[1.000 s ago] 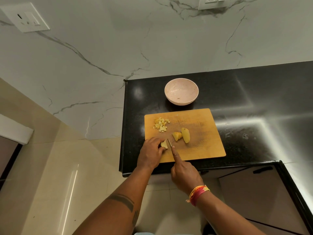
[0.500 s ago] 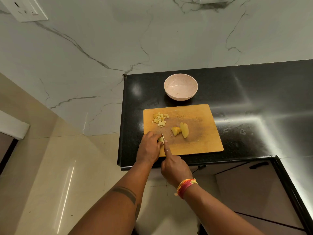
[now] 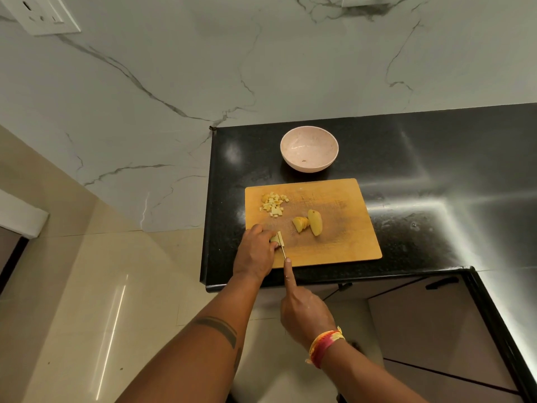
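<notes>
**Knife set against a small piece at the board's lower left corner**

Just below the middle of the frame, a wooden cutting board (image 3: pixel 348 245) lies on a black countertop (image 3: pixel 436 158). At the board's lower left corner the left hand (image 3: pixel 255 254) curls its fingertips over a small pale piece (image 3: pixel 275 238) of what looks like potato and pins it to the wood. The piece is mostly hidden under the fingers.

The knife (image 3: pixel 282 249) stands edge-down right against the exposed side of that piece, its thin blade pointing toward the top of the frame. The right hand (image 3: pixel 305 312), lower and slightly right of the left, is closed around the handle, which is out of sight inside the fist. Its index finger (image 3: pixel 288 274) lies straight along the back of the blade. A red and yellow wristband (image 3: pixel 325 344) sits on that wrist.

Elsewhere on the board:
- A heap of small diced cubes (image 3: pixel 273 205) lies in the upper left corner.
- A fanned stack of slices (image 3: pixel 300 223) sits near the middle.
- A larger yellow wedge (image 3: pixel 315 222) touches the right side of the stack.

Above the board, apart from it, a pale pink bowl (image 3: pixel 293 141) stands on the countertop with a tiny speck inside. A white marble wall (image 3: pixel 261 68) fills the top of the frame, with a socket plate (image 3: pixel 43 16) in the upper left.
</notes>
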### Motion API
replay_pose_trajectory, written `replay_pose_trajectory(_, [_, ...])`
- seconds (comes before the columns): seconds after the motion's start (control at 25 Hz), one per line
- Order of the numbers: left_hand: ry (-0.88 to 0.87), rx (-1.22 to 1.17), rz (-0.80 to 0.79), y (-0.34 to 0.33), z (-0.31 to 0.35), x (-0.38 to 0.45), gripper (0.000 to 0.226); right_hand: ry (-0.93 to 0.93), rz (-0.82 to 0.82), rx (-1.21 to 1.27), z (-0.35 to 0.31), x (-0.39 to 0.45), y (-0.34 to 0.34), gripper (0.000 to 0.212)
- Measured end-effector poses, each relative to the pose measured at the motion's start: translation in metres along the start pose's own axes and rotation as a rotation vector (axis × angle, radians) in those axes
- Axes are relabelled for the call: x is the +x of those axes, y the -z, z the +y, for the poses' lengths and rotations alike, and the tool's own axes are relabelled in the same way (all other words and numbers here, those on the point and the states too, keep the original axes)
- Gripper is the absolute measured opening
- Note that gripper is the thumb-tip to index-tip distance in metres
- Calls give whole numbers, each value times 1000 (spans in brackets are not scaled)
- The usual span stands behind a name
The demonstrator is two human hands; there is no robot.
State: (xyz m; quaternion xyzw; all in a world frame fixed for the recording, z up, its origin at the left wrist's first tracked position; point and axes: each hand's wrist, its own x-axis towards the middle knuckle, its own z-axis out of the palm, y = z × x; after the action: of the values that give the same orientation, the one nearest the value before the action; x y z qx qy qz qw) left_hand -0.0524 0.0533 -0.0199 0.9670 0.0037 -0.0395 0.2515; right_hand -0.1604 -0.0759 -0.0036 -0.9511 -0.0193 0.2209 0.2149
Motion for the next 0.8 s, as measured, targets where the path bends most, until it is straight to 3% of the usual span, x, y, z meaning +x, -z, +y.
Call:
replay_pose_trajectory(0.24, [12,-31,-19,3,-2,-2,36,-13,-2,108,-2,-1,7,83])
replay_pose_trajectory(0.8, [77,-122,29,1,-7,3,18,20,5,41,-16,38,12,78])
